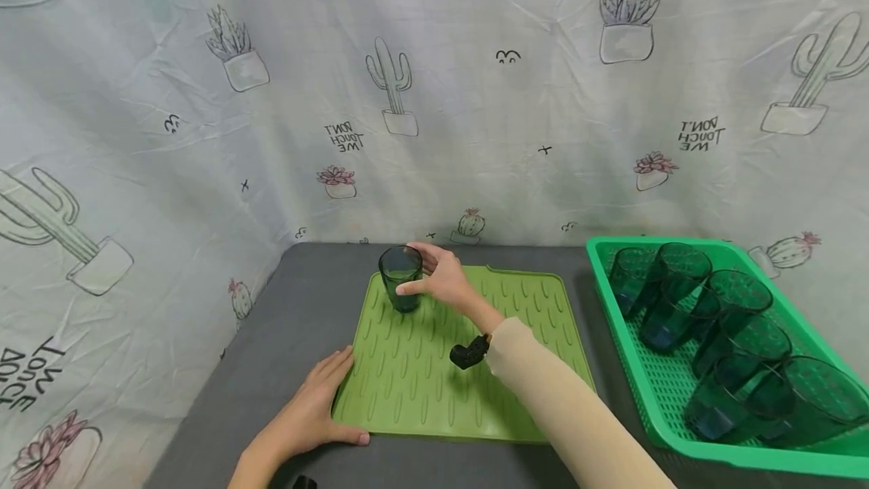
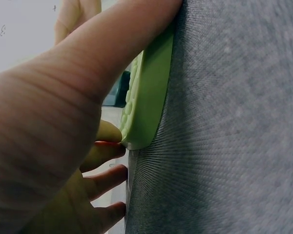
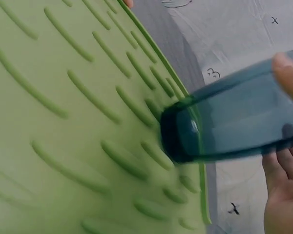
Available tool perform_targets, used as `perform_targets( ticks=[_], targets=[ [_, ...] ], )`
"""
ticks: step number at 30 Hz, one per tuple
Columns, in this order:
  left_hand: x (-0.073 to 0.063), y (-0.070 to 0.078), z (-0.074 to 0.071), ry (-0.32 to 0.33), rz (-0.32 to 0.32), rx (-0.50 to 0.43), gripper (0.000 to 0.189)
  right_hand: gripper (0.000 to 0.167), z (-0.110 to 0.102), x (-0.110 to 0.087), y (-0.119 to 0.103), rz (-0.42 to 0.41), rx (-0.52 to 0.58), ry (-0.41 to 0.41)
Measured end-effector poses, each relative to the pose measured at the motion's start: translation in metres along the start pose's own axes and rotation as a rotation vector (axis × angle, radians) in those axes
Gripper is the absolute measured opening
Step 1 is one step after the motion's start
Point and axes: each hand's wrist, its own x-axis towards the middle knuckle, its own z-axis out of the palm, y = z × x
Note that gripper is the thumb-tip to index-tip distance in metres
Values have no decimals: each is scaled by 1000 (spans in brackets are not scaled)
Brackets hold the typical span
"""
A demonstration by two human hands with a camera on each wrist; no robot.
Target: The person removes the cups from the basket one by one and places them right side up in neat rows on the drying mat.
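Observation:
A dark teal drinking glass (image 1: pixel 400 278) stands upright at the far left corner of a green ridged drying mat (image 1: pixel 434 383). My right hand (image 1: pixel 444 278) holds it from the right, thumb in front and fingers behind. In the right wrist view, the thumb and fingers lie on either side of the glass (image 3: pixel 234 114) near its rim, and its base is at the mat (image 3: pixel 88 136). My left hand (image 1: pixel 308 406) rests at the mat's near left corner, thumb along the front edge and extended fingers along the left side. The left wrist view shows fingers (image 2: pixel 107 153) touching the mat's edge (image 2: pixel 154 97).
To the right sits a green plastic basket (image 1: pixel 631 368) with several similar glasses (image 1: pixel 740 300) inside. A grey cloth (image 1: pixel 292 308) covers the table. Behind and to the left hangs a pale curtain (image 1: pixel 462 96) printed with cacti.

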Motion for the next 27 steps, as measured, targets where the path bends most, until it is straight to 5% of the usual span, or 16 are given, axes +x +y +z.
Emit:
perform_targets(
  ticks=[7,13,27],
  targets=[
    [2,1,-1,-3,8,7,127,82,-11,14,12,-14,-100,-77],
    [2,2,-2,-7,-3,8,127,81,-15,16,10,-45,-59,-151],
    [-1,2,-3,-9,-15,-9,127,86,1,11,14,8,-14,-67]
  ],
)
